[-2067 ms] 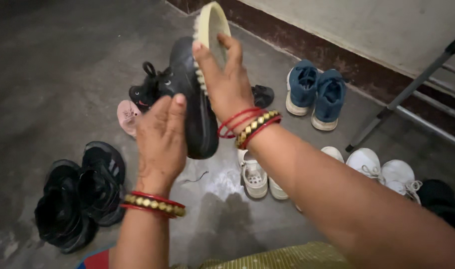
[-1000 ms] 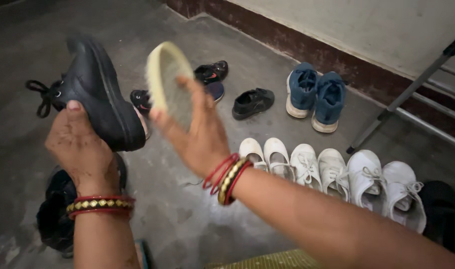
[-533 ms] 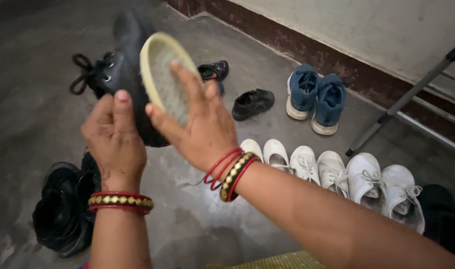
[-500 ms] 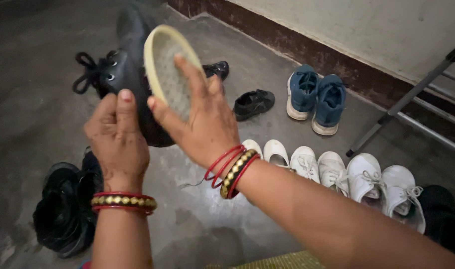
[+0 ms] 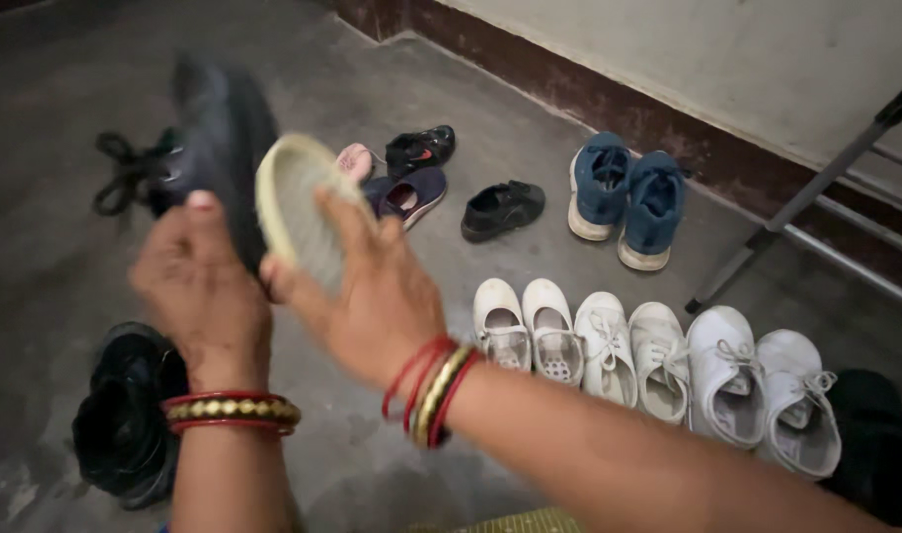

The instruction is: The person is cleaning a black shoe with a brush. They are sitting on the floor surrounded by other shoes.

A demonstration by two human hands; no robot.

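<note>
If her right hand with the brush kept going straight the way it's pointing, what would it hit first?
Most likely the black shoe that the left hand holds up: the right hand aims its pale oval brush up-left, right beside it. Blur hides whether they already touch.

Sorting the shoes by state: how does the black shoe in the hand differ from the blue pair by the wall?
The black shoe is held up in the left hand, tilted and blurred; the blue pair stands flat on the floor. The black shoe is single, with the right hand holding a brush at it; the blue pair is untouched. Both have laces.
</note>
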